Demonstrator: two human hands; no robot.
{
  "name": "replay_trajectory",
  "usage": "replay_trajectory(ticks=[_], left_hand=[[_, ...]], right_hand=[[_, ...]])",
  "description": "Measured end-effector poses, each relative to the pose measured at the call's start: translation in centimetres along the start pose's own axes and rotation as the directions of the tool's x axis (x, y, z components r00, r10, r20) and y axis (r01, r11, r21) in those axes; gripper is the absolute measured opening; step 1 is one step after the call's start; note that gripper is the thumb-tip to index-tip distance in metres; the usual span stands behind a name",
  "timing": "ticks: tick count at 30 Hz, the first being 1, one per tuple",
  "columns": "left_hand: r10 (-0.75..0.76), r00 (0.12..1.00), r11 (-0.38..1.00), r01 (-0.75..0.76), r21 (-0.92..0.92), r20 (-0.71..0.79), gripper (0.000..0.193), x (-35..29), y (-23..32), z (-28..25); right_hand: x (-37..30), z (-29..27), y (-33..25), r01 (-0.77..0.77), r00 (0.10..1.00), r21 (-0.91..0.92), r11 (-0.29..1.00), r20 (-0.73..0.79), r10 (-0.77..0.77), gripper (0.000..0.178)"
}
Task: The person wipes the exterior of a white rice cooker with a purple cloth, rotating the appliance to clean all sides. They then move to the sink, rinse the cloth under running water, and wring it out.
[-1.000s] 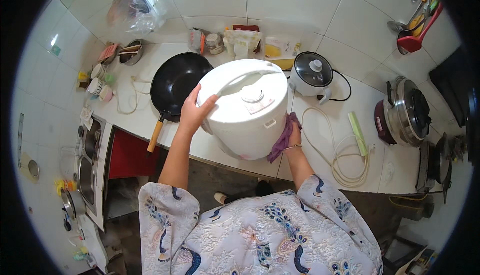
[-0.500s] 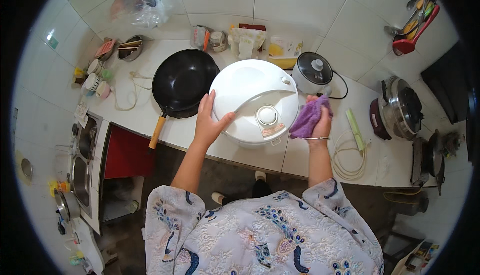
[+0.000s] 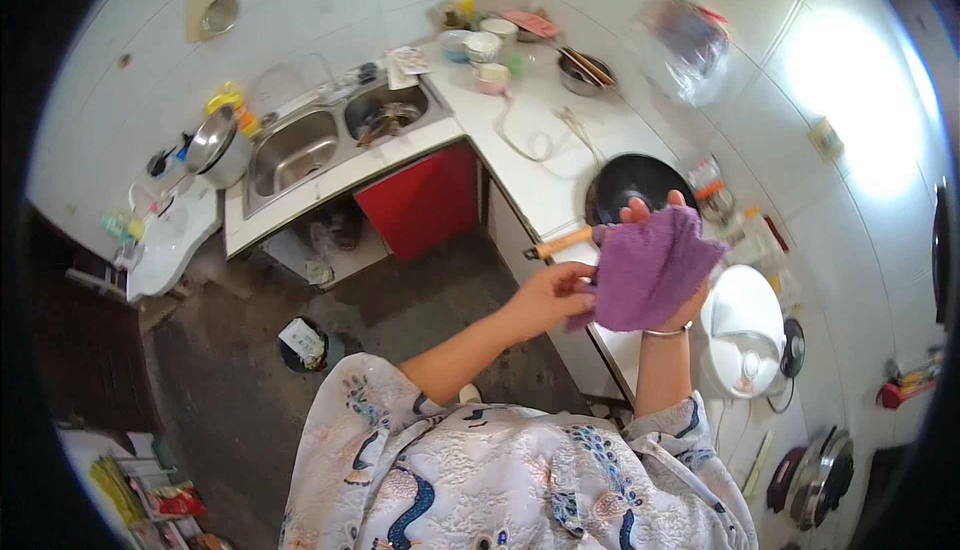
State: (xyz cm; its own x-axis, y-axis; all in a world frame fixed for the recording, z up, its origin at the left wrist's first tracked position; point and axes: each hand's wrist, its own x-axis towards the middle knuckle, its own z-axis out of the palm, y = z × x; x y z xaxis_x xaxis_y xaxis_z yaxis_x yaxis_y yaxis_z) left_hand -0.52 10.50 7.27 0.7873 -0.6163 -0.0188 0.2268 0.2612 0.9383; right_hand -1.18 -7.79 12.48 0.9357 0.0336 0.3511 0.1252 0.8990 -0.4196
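Observation:
A purple cloth (image 3: 655, 268) hangs spread between my two hands, above the counter's front edge. My left hand (image 3: 550, 298) pinches its left edge between thumb and fingers. My right hand (image 3: 690, 305) holds the cloth across its palm. Its fingertips show above the cloth, and the rest of the hand is mostly covered. Just behind the cloth is a black wok (image 3: 630, 182) with a wooden handle (image 3: 562, 243). The white lidded cooker (image 3: 743, 322) stands to the right of my right wrist.
A double steel sink (image 3: 300, 155) is set into the counter at left, above a red cabinet panel (image 3: 425, 202). Bowls and cups (image 3: 483, 48) stand in the back corner, near a metal bowl (image 3: 585, 75) with chopsticks. A bin (image 3: 310, 345) stands on the floor.
My view has swung left toward the sink. My left hand has left the white cooker and taken hold of the cloth, which is now opened out instead of bunched in my right hand.

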Motion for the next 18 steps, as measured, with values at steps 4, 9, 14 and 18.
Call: replay_trajectory(ticks=[4,9,14,18], left_hand=[[0.07,0.971,0.973,-0.117,-0.197,-0.227,0.02,-4.5,4.6,-9.2],[0.168,0.826,0.865,-0.385,-0.322,-0.537,0.018,-6.6,6.4,-18.9],[0.173,0.739,0.824,-0.47,-0.315,-0.651,0.026,-6.6,7.5,-29.3],[0.234,0.627,0.785,-0.573,-0.237,-0.743,0.028,-5.0,8.4,-36.6]], right_hand=[[6.0,-1.3,7.5,-0.349,0.934,0.207,0.914,-0.005,0.358,0.079],[9.9,-2.7,16.4,-0.722,0.677,0.181,0.668,-0.011,0.736,0.077],[18.0,-4.6,23.3,-0.639,0.768,-0.072,0.766,-0.113,0.63,0.038],[24.7,-7.6,28.0,-0.607,0.795,0.027,0.795,0.012,0.606,0.04]])
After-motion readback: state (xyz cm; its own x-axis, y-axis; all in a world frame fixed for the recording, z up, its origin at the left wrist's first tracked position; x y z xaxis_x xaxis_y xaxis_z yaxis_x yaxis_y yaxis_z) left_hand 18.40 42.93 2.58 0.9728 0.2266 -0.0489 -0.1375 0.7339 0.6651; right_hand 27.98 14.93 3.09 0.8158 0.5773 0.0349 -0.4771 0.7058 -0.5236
